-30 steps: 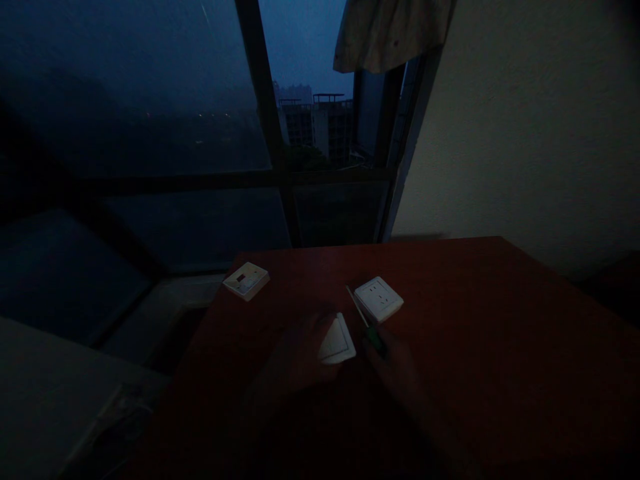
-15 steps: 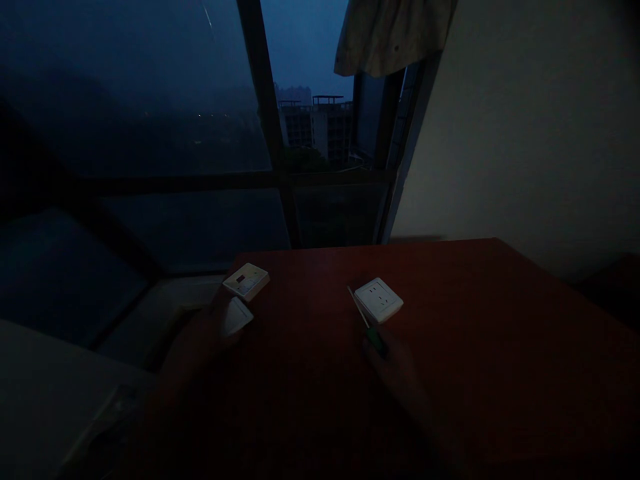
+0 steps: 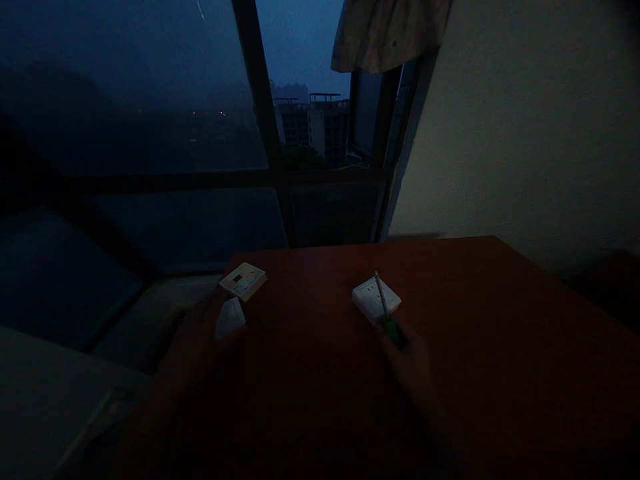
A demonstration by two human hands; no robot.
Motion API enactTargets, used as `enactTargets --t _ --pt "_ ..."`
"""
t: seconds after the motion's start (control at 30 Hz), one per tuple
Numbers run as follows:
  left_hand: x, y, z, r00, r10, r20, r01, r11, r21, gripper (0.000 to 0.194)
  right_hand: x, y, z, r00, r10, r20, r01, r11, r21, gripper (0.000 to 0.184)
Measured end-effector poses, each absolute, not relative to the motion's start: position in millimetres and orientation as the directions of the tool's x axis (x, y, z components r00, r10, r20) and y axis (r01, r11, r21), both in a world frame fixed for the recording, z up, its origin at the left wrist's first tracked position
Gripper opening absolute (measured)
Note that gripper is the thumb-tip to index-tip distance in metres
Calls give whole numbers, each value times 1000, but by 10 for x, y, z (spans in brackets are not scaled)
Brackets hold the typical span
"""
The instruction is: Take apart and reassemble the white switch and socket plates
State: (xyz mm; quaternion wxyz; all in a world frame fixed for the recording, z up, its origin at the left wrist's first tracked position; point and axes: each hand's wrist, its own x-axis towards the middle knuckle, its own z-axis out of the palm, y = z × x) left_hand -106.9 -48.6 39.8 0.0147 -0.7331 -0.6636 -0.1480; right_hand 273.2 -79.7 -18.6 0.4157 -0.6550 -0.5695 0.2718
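Observation:
In the dim head view, my left hand (image 3: 204, 337) is closed around a white plate-like piece (image 3: 231, 320), partly covered by the fingers. Just beyond it, a white square box with an opening in its face (image 3: 243, 281) lies at the table's left edge. My right hand (image 3: 411, 360) grips a screwdriver by its green handle (image 3: 393, 329). Its metal shaft points away from me and passes in front of a white wall socket (image 3: 367, 293), which lies face up on the table. Whether the shaft touches the socket I cannot tell.
Under everything is a reddish-brown table (image 3: 310, 333). Behind it stands a dark-framed window (image 3: 280, 177) with buildings outside, and a curtain (image 3: 390, 40) hangs at its upper right. A pale wall (image 3: 525, 133) rises on the right.
My right hand has moved right with the screwdriver, whose shaft has swung from the socket's left side to across it. My left hand and its white piece have shifted slightly left.

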Motion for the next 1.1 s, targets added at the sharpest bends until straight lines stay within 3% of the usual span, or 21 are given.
enactTargets --t 0.13,0.37,0.6,0.77,0.93,1.1 --pt "-549 -468 272 204 919 339 934 -287 215 51 3051 -513 -185 315 937 152 530 -41 -847 38" --pt "456 -537 158 465 867 179 768 -496 406 61 3189 -171 -276 259 959 115 535 -43 -844 43" --pt "867 -429 -3 415 883 219 671 -460 582 93 2779 -407 -274 150 979 136 488 46 -872 43" --pt "805 -471 -143 366 896 250 659 -439 611 80 2631 -684 -236 98 989 111 460 54 -886 38" --pt "668 -525 -127 363 908 208 658 -408 633 78 2811 -1196 -233 188 982 -11 516 -109 -849 48" --pt "686 -508 -80 390 897 207 656 -429 622 76 3030 -1706 -279 114 990 -82 584 -134 -801 44"
